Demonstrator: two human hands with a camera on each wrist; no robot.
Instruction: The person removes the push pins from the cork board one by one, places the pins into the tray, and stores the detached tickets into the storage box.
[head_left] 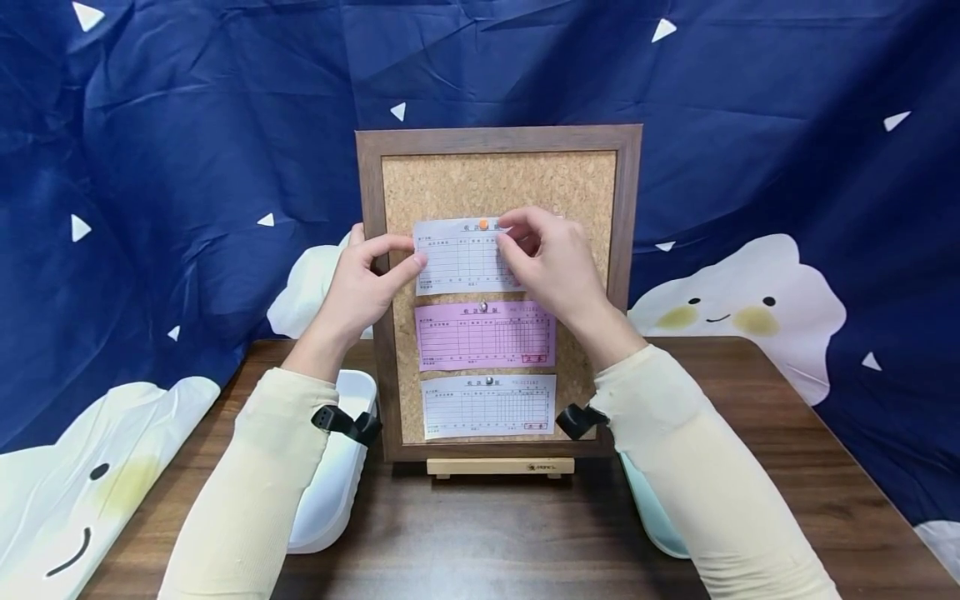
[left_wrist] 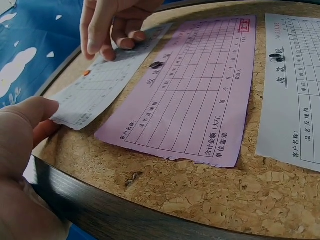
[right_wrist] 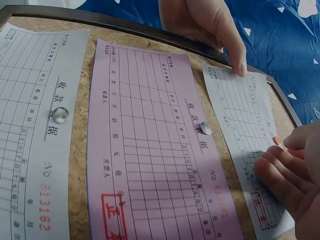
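Note:
A framed corkboard (head_left: 585,187) stands upright on a small wooden stand. Its top white receipt slip (head_left: 450,267) has an orange pushpin (head_left: 483,224) at its upper middle. At that slip's left edge, my left hand (head_left: 360,283) pinches the paper, thumb in front. My right hand (head_left: 551,258) is over the slip's right part, thumb and index tips just beside the orange pin but apart from it; its other fingers (right_wrist: 280,172) are loosely bent against the paper. Below hang a pink receipt slip (head_left: 483,342) and another white receipt slip (head_left: 487,412), each under a clear pushpin (right_wrist: 60,115).
A white bin (head_left: 322,500) is on the wooden table (head_left: 480,542), left of the board. A pale green bin (head_left: 652,517) is partly hidden under my right forearm. The stand's ledge (head_left: 500,467) juts out below the frame. Behind hangs a blue cloth (head_left: 225,167) with cloud prints.

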